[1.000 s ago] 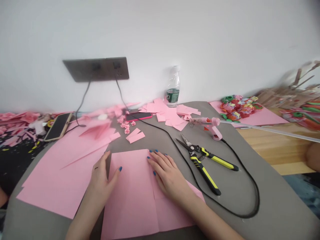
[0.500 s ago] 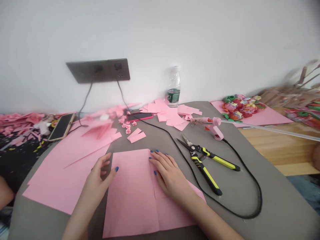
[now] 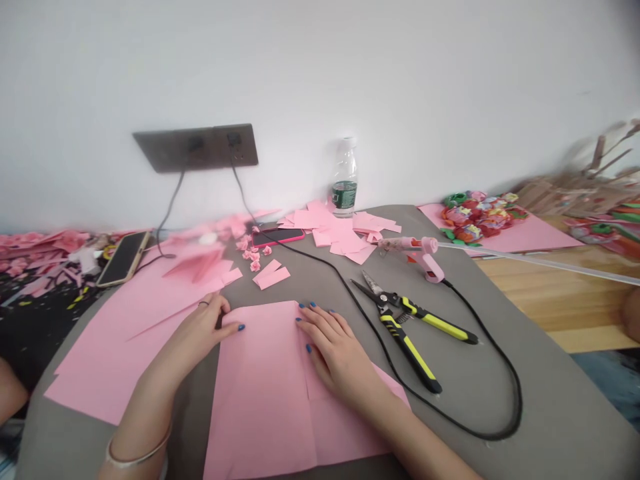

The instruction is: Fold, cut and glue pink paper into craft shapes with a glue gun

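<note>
A folded sheet of pink paper (image 3: 260, 400) lies in front of me with a crease down its middle. My left hand (image 3: 207, 323) is at the sheet's upper left corner, thumb on top and the other fingers curled down at the edge, where their tips are hidden. My right hand (image 3: 335, 343) rests flat on the right part, fingers stretched out beside the crease. Right of it, garden shears (image 3: 400, 313) with yellow and black handles lie with their blades apart. A pink glue gun (image 3: 417, 250) with a long clear glue stick sits behind them.
Larger pink sheets (image 3: 115, 360) lie at the left. Paper scraps (image 3: 345, 233), a bottle (image 3: 345, 183) and a phone (image 3: 277, 237) stand or lie along the back. A black cable (image 3: 345, 277) crosses the table. Colourful paper flowers (image 3: 483, 217) lie at the right.
My left hand has moved up along the sheet's left edge to the upper corner, its fingers now curled closer to the paper. My right hand has stayed on the sheet.
</note>
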`<state>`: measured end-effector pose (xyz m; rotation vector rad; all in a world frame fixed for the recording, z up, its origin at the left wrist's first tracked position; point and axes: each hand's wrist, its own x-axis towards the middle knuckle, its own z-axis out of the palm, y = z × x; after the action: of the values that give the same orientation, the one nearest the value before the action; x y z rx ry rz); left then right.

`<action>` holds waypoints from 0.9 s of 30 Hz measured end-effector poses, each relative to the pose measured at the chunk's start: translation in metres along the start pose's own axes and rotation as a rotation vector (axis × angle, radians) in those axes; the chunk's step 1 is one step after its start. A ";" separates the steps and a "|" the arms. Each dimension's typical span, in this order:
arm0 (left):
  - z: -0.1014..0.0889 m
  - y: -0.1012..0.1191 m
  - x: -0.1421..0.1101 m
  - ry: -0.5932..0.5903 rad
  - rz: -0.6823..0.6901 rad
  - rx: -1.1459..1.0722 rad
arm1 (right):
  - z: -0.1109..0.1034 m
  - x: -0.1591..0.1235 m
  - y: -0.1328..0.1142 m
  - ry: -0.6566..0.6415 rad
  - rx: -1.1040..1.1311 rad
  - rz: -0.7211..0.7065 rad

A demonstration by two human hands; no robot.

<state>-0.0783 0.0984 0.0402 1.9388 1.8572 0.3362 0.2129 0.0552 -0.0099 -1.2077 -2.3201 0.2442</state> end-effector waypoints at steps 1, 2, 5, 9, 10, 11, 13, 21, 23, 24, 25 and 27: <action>0.000 0.000 0.000 0.000 0.007 -0.002 | 0.000 0.000 0.000 -0.001 0.001 0.001; -0.001 0.000 -0.002 0.003 0.013 -0.016 | 0.000 0.000 0.000 -0.003 0.001 0.001; 0.000 0.006 -0.010 -0.004 0.039 -0.161 | 0.000 0.000 0.000 -0.005 0.000 -0.001; 0.012 0.019 -0.033 0.033 0.044 -0.381 | 0.000 0.001 -0.001 -0.001 0.003 0.000; 0.017 0.022 -0.039 0.099 0.047 -0.359 | -0.001 0.001 -0.001 -0.002 0.004 -0.001; 0.022 0.024 -0.045 0.151 0.075 -0.308 | -0.001 0.001 -0.001 -0.003 0.005 -0.001; 0.031 0.026 -0.055 0.100 0.248 -0.174 | -0.001 0.001 -0.001 -0.004 0.003 -0.003; 0.050 0.032 -0.069 -0.016 0.778 0.221 | 0.000 0.000 0.000 0.010 0.011 -0.003; 0.055 0.032 -0.069 -0.023 0.793 0.291 | 0.000 0.000 0.000 0.007 0.012 0.002; 0.057 0.033 -0.069 -0.027 0.793 0.323 | -0.001 0.000 0.000 0.006 0.012 0.004; 0.059 0.033 -0.069 -0.032 0.792 0.350 | -0.001 0.000 0.000 0.002 0.012 0.004; 0.062 0.034 -0.068 -0.036 0.796 0.391 | -0.001 0.000 0.000 -0.003 0.009 0.001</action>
<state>-0.0251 0.0217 0.0097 2.8798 1.0953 0.1666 0.2132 0.0551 -0.0089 -1.2044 -2.3192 0.2569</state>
